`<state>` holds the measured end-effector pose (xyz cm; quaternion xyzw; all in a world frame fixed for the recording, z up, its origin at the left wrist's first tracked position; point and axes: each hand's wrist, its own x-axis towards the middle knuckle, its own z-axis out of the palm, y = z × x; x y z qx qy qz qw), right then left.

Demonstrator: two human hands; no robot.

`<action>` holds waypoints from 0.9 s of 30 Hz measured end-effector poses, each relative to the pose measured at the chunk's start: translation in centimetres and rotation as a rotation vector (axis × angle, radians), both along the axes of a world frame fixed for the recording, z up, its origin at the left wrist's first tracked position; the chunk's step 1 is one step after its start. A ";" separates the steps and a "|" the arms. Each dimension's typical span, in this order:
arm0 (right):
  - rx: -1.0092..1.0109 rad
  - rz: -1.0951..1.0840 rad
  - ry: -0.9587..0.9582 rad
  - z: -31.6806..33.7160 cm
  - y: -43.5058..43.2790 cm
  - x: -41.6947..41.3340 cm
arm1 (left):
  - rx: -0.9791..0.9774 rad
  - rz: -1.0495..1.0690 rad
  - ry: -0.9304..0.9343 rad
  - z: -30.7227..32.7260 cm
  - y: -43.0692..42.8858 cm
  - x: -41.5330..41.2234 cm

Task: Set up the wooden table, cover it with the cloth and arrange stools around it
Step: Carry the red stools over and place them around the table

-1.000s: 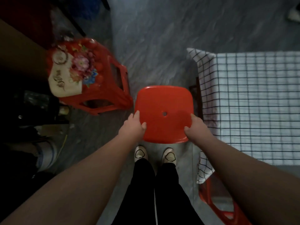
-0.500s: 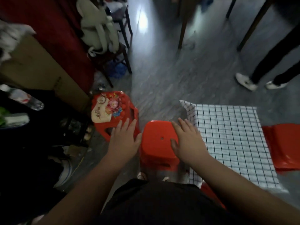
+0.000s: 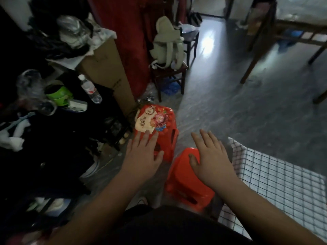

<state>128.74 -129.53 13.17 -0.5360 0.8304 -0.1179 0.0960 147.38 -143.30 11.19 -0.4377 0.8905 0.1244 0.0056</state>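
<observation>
- Left hand [image 3: 141, 154] was out in front, fingers straight and spread, grasping nothing at all.
- It sat across the near edge of the flowered red stool [image 3: 159, 119]; whether the fingertips actually touched the seat, I couldn't tell.
- That flowered stool stood upright on the grey floor [image 3: 238, 112], left of centre, close against the clutter by the wall.
- Right hand [image 3: 210, 156] was released too, palm down, fingers fanned, thumb out to the side.
- It was over the far part of the plain red stool [image 3: 184, 179]; resting on it or just above it, I couldn't say.
- The plain stool stood on its legs just beside the flowered one, between it and the checked cloth [image 3: 283, 183].
- The cloth lay spread flat at lower right, its near corner hanging down next to the plain stool.
- Behind the flowered stool rose a tall cardboard box [image 3: 106, 68].
- A clear water bottle [image 3: 89, 89] lay tilted on dark clutter to the left, a green container [image 3: 58, 93] near it.
- Further back, a pale backpack [image 3: 166, 45] sat on a dark wooden chair [image 3: 169, 73].
</observation>
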 end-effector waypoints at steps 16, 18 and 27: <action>-0.011 -0.022 -0.025 0.8 -17.6 15.4 | 0.083 0.055 0.030 1.3 -17.0 16.0; -0.019 -0.031 -0.038 0.8 -20.3 18.1 | 0.072 0.018 0.022 1.5 -19.7 18.1; 0.007 -0.124 -0.071 -0.2 -26.6 22.7 | 0.116 -0.087 0.050 1.1 -28.4 19.8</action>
